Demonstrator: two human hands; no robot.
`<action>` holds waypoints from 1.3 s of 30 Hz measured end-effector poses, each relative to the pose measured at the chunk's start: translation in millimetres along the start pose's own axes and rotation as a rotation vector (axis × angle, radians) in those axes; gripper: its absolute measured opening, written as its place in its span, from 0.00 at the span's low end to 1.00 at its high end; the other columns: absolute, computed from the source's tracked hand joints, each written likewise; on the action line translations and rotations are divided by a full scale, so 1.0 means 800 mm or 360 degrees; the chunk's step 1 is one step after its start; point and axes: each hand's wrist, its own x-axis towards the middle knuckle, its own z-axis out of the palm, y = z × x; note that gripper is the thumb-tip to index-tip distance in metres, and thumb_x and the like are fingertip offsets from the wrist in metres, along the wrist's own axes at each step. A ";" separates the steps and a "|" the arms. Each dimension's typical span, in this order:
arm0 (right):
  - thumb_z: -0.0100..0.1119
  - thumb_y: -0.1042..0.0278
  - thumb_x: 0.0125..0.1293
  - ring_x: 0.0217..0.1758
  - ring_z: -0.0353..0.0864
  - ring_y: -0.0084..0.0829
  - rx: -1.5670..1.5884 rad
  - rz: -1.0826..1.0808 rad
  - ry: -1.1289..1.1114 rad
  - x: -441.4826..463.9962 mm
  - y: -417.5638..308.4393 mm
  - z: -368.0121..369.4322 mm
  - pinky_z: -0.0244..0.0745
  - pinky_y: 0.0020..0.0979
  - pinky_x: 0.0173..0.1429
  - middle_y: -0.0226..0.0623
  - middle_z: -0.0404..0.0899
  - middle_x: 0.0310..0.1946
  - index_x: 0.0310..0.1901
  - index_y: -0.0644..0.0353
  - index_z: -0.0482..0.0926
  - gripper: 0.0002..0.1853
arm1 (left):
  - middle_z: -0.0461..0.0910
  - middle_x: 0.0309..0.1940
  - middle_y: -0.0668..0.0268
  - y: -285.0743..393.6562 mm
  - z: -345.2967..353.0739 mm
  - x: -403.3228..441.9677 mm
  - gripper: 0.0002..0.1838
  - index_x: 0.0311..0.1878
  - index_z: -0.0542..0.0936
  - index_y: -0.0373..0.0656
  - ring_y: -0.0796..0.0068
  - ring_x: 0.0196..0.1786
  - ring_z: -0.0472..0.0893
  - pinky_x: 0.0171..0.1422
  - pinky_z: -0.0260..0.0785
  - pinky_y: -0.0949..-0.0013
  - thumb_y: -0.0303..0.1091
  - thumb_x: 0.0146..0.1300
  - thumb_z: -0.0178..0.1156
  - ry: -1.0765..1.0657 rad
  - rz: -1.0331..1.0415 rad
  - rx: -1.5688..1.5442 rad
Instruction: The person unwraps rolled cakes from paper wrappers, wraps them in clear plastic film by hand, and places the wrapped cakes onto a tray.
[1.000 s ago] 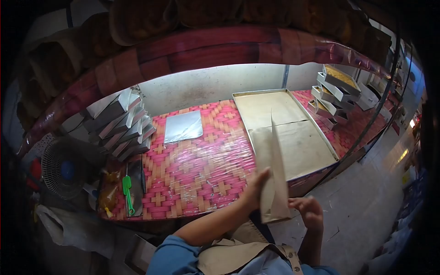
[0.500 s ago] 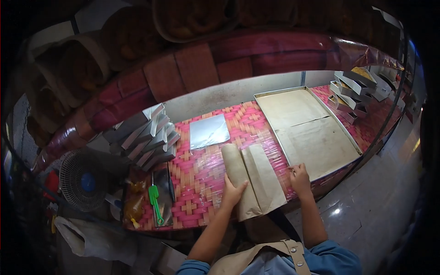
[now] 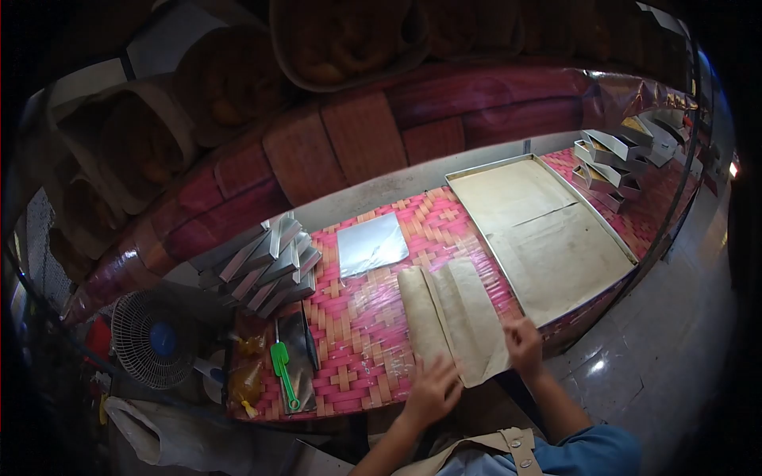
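Note:
A brown sheet of baking paper [image 3: 474,317] lies at the table's front edge; its left part is rounded like a roll, and whether anything is inside cannot be seen. My left hand [image 3: 432,389] rests at the lower left end of the paper with its fingers spread. Close by the paper's right edge is my right hand [image 3: 524,347], fingers curled together; what they hold, if anything, I cannot make out. Beyond the paper lies a shiny clear plastic sheet [image 3: 371,244].
A large metal tray [image 3: 583,295] lined with brown paper stands at right. Stacked metal loaf tins [image 3: 270,262] stand at left, more tins [image 3: 607,170] at far right. A green spatula [image 3: 282,369], filled plastic bag [image 3: 248,381] and fan [image 3: 151,339] are at left. A shelf [image 3: 302,143] hangs overhead.
My left hand has let go of the paper's left side and moved down to its lower end, fingers spreading. My right hand has moved slightly down the view. The camera view has shifted.

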 end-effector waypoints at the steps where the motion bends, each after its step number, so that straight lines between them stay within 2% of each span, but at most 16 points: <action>1: 0.59 0.76 0.48 0.23 0.71 0.36 -0.0074 -0.0273 -0.0071 -0.021 -0.002 0.002 0.67 0.34 0.27 0.38 0.69 0.21 0.31 0.58 0.78 0.06 | 0.69 0.57 0.60 -0.003 0.012 -0.027 0.18 0.50 0.74 0.46 0.55 0.65 0.60 0.67 0.41 0.43 0.37 0.55 0.57 -0.0029 0.0124 -0.0090; 3: 0.60 0.74 0.48 0.22 0.70 0.33 -0.0064 -0.0673 -0.0311 -0.065 -0.010 0.001 0.66 0.32 0.25 0.34 0.70 0.20 0.34 0.55 0.78 0.09 | 0.77 0.46 0.61 0.006 0.022 -0.071 0.18 0.48 0.76 0.45 0.64 0.54 0.74 0.68 0.42 0.44 0.30 0.51 0.60 0.0129 0.0256 -0.0587; 5: 0.61 0.72 0.47 0.23 0.73 0.30 0.0247 -0.0860 -0.0699 -0.089 -0.043 -0.006 0.67 0.29 0.26 0.29 0.72 0.22 0.38 0.52 0.79 0.13 | 0.74 0.51 0.63 -0.001 0.046 -0.139 0.19 0.49 0.76 0.46 0.65 0.57 0.71 0.66 0.42 0.41 0.37 0.52 0.59 -0.0188 -0.0194 -0.1063; 6: 0.61 0.72 0.48 0.26 0.75 0.28 0.0343 -0.0868 -0.0933 -0.096 -0.054 -0.009 0.68 0.27 0.30 0.28 0.73 0.24 0.40 0.52 0.79 0.14 | 0.74 0.51 0.63 0.009 0.036 -0.139 0.19 0.49 0.76 0.46 0.65 0.57 0.71 0.66 0.42 0.41 0.37 0.52 0.59 -0.0202 -0.0186 -0.1058; 8: 0.57 0.65 0.54 0.36 0.78 0.31 0.0101 -0.0931 -0.1378 -0.139 -0.017 0.010 0.71 0.31 0.41 0.32 0.77 0.32 0.44 0.51 0.78 0.14 | 0.69 0.56 0.51 0.034 0.011 -0.139 0.30 0.57 0.72 0.50 0.62 0.66 0.60 0.69 0.42 0.48 0.49 0.50 0.61 -0.0234 -0.1040 -0.0973; 9: 0.54 0.63 0.57 0.40 0.78 0.33 -0.0045 -0.0932 -0.1553 -0.148 0.004 0.024 0.72 0.33 0.45 0.36 0.78 0.36 0.45 0.52 0.77 0.14 | 0.69 0.56 0.51 0.021 0.013 -0.143 0.30 0.57 0.72 0.50 0.62 0.66 0.60 0.69 0.42 0.48 0.49 0.50 0.61 -0.0244 -0.1029 -0.0964; 11: 0.52 0.59 0.58 0.44 0.77 0.36 -0.0059 -0.1052 -0.1447 -0.143 0.020 0.039 0.70 0.36 0.49 0.39 0.77 0.40 0.47 0.52 0.76 0.16 | 0.70 0.56 0.55 -0.021 0.032 -0.166 0.15 0.45 0.78 0.44 0.61 0.46 0.78 0.45 0.72 0.62 0.38 0.55 0.60 -0.0140 0.0042 0.0747; 12: 0.50 0.55 0.59 0.48 0.75 0.40 -0.0075 -0.1177 -0.1357 -0.140 0.023 0.041 0.69 0.39 0.52 0.43 0.76 0.44 0.49 0.53 0.75 0.18 | 0.70 0.55 0.61 -0.031 0.046 -0.177 0.21 0.49 0.76 0.45 0.68 0.61 0.66 0.63 0.42 0.35 0.45 0.53 0.54 -0.0452 -0.0369 0.0562; 13: 0.50 0.55 0.59 0.48 0.75 0.40 -0.0076 -0.1176 -0.1361 -0.121 0.002 0.042 0.69 0.39 0.52 0.43 0.76 0.44 0.49 0.53 0.75 0.18 | 0.70 0.55 0.61 -0.034 0.050 -0.163 0.21 0.49 0.76 0.45 0.68 0.61 0.66 0.63 0.42 0.35 0.45 0.53 0.54 -0.0452 -0.0371 0.0558; 15: 0.50 0.54 0.56 0.53 0.72 0.43 -0.0176 -0.0397 -0.1920 -0.098 -0.046 0.048 0.66 0.41 0.56 0.46 0.73 0.48 0.45 0.61 0.75 0.21 | 0.67 0.58 0.58 -0.037 0.063 -0.141 0.24 0.48 0.77 0.44 0.70 0.64 0.62 0.59 0.40 0.30 0.49 0.54 0.50 -0.0491 -0.0480 0.0673; 17: 0.50 0.53 0.57 0.53 0.72 0.43 -0.0235 -0.0361 -0.2155 -0.100 -0.036 0.083 0.66 0.41 0.56 0.46 0.73 0.48 0.46 0.61 0.75 0.21 | 0.68 0.56 0.55 -0.080 0.118 -0.133 0.22 0.49 0.75 0.43 0.64 0.61 0.66 0.61 0.48 0.38 0.46 0.55 0.51 -0.0709 -0.0701 0.0604; 18: 0.50 0.53 0.57 0.53 0.72 0.43 -0.0244 -0.0410 -0.2235 -0.107 -0.024 0.102 0.66 0.41 0.56 0.46 0.73 0.48 0.46 0.61 0.75 0.21 | 0.70 0.54 0.55 -0.079 0.126 -0.111 0.24 0.51 0.73 0.43 0.60 0.58 0.68 0.62 0.52 0.48 0.48 0.56 0.50 -0.0340 -0.0824 0.0352; 19: 0.50 0.53 0.57 0.53 0.71 0.43 -0.0251 -0.0428 -0.2281 -0.115 -0.015 0.113 0.65 0.41 0.56 0.46 0.73 0.48 0.46 0.61 0.75 0.22 | 0.71 0.53 0.54 -0.078 0.130 -0.093 0.25 0.53 0.71 0.43 0.56 0.55 0.70 0.63 0.57 0.59 0.49 0.57 0.50 0.0032 -0.0935 0.0096; 20: 0.50 0.53 0.57 0.53 0.71 0.43 -0.0257 -0.0436 -0.2317 -0.119 -0.009 0.120 0.65 0.41 0.56 0.46 0.73 0.48 0.46 0.61 0.75 0.22 | 0.71 0.53 0.54 -0.084 0.139 -0.085 0.25 0.53 0.71 0.42 0.56 0.55 0.70 0.63 0.57 0.59 0.49 0.57 0.50 0.0128 -0.0946 0.0043; 23: 0.50 0.53 0.57 0.53 0.71 0.43 -0.0243 -0.0417 -0.2361 -0.128 -0.002 0.125 0.65 0.41 0.56 0.46 0.73 0.48 0.46 0.61 0.74 0.22 | 0.71 0.53 0.54 -0.096 0.151 -0.087 0.25 0.53 0.71 0.42 0.56 0.55 0.70 0.63 0.57 0.59 0.49 0.57 0.50 -0.0218 -0.0886 0.0256; 39: 0.50 0.52 0.57 0.54 0.71 0.43 -0.0162 -0.0328 -0.2402 -0.130 0.010 0.110 0.64 0.40 0.58 0.47 0.73 0.49 0.48 0.62 0.73 0.23 | 0.71 0.53 0.54 -0.103 0.144 -0.099 0.24 0.54 0.70 0.41 0.57 0.56 0.70 0.62 0.58 0.61 0.46 0.58 0.51 -0.0369 -0.0864 0.0199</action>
